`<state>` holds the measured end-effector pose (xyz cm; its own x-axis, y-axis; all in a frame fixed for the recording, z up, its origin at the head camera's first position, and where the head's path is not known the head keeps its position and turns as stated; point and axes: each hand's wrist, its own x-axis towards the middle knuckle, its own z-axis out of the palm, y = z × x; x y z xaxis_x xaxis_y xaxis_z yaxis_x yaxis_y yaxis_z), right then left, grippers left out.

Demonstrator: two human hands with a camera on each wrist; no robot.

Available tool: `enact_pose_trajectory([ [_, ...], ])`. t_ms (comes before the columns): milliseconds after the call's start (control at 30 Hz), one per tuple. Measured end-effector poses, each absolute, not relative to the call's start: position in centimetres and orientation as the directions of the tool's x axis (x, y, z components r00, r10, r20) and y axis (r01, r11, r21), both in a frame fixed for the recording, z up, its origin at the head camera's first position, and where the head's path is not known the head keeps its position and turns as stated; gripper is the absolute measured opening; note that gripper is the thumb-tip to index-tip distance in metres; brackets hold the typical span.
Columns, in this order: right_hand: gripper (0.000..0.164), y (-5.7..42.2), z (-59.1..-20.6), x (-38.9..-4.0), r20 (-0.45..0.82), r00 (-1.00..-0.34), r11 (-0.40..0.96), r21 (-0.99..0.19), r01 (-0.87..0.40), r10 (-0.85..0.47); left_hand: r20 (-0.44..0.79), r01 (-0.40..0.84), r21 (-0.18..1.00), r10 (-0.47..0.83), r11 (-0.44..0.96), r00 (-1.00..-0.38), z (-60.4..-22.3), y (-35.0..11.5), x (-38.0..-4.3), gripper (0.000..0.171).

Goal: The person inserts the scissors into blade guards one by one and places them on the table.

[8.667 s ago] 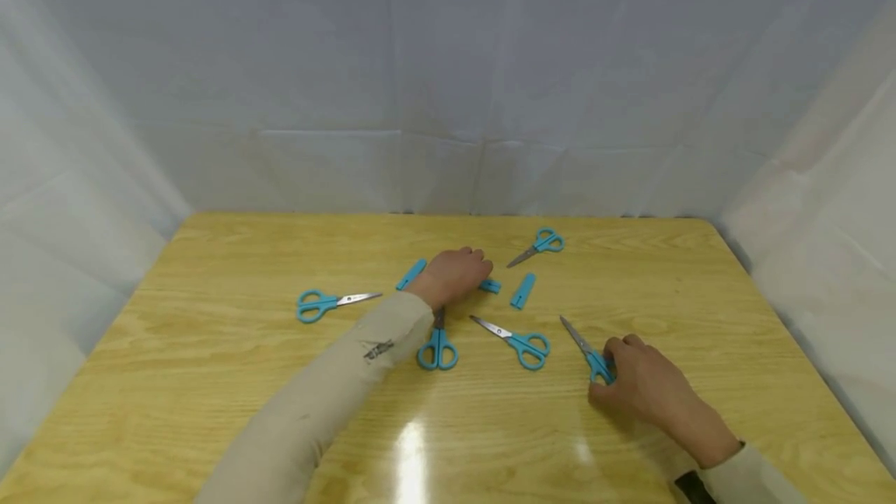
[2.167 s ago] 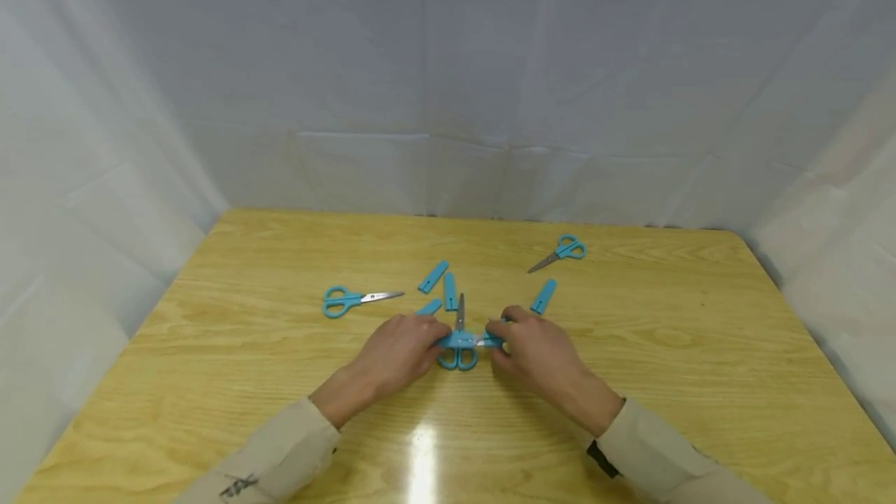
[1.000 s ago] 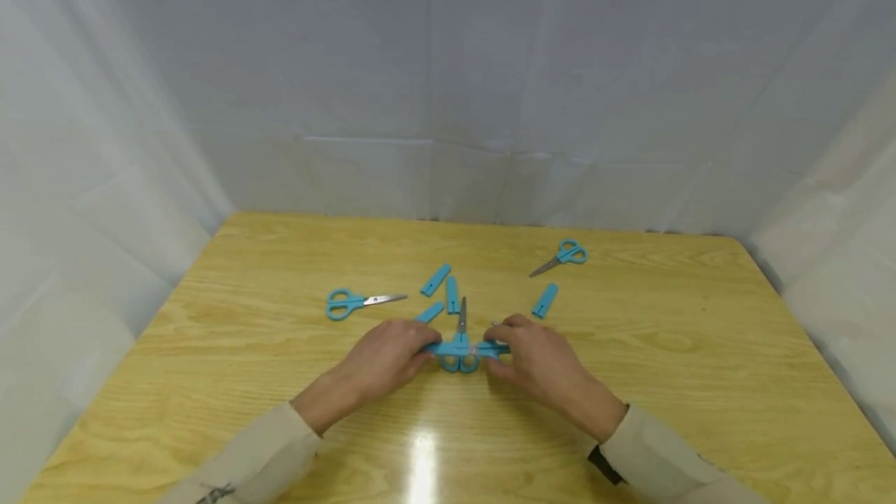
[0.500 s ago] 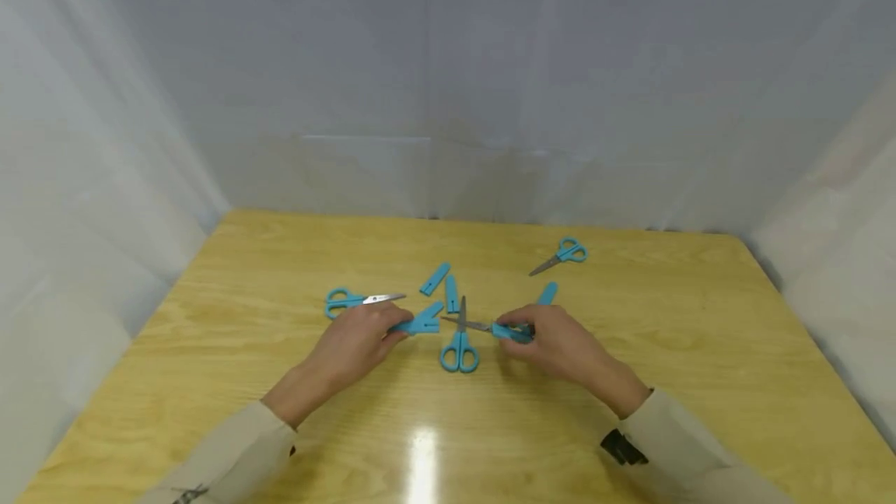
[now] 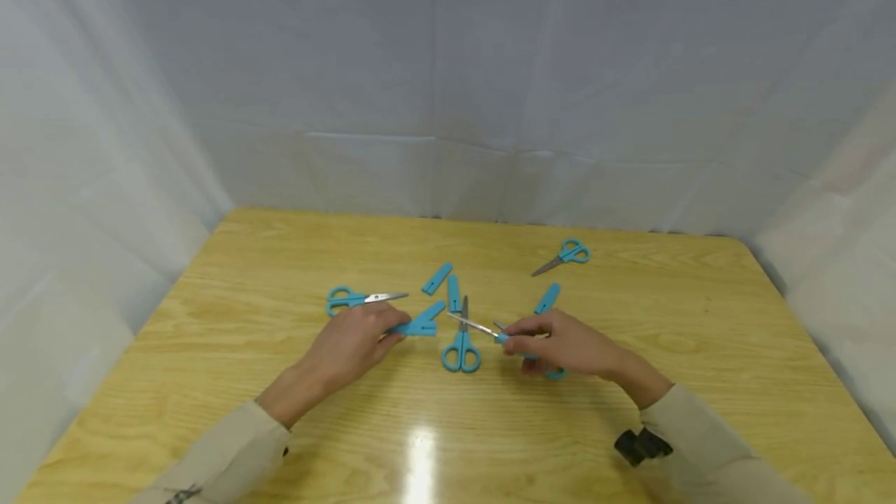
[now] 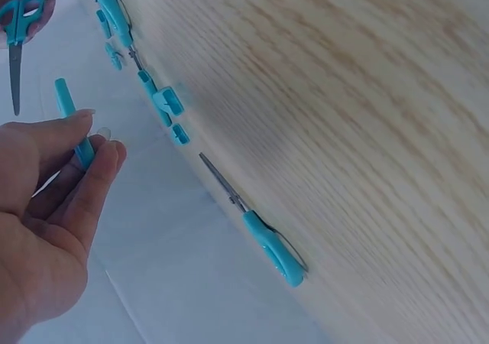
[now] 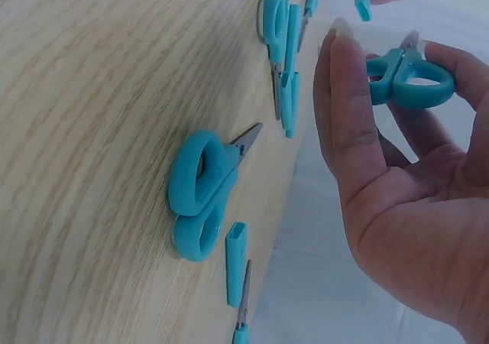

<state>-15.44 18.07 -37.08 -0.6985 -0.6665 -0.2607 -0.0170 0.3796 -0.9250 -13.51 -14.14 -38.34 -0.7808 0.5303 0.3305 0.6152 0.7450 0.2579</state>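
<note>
In the head view my left hand (image 5: 353, 344) pinches a light-blue blade cover (image 5: 423, 328) by one end, its slotted end facing right. The left wrist view shows this cover (image 6: 65, 95) between thumb and fingers. My right hand (image 5: 574, 344) holds scissors with light-blue handles by the handle end, bare blades (image 5: 472, 323) pointing left toward the cover, a gap between them. Their handle loops (image 7: 420, 88) show between the fingers in the right wrist view. Below that hand lie other scissors (image 7: 202, 191) on the table, partly hidden in the head view.
Between my hands lie scissors (image 5: 460, 352), blades pointing away. More scissors lie at left (image 5: 346, 299) and far right (image 5: 574, 253). Loose covers (image 5: 437, 278) rest behind the left hand, another cover (image 5: 547, 298) behind the right. Cloth walls (image 5: 455, 99) border the wooden table (image 5: 280, 247).
Earlier the hands were together, with the cover and the scissors meeting in line. They have since drawn apart, leaving the blades bare. The right hand has lately turned the scissors slightly.
</note>
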Motion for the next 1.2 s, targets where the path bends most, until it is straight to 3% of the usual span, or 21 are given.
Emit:
enact_pose_trajectory([
  [700, 0.057, 18.5, -38.5, -16.8, -0.425, -0.609, 0.331, -0.905, 0.267, -0.67, 0.434, 0.683, 0.254, 0.55, 0.685, -0.713, -37.7, -13.6, -13.5, 0.019],
  [1200, 0.063, 17.6, -39.9, -16.7, -0.444, -0.603, 0.36, -0.895, 0.264, -0.663, 0.333, 0.702, 0.268, 0.62, 0.66, -0.71, -38.1, -12.9, -13.1, 0.017],
])
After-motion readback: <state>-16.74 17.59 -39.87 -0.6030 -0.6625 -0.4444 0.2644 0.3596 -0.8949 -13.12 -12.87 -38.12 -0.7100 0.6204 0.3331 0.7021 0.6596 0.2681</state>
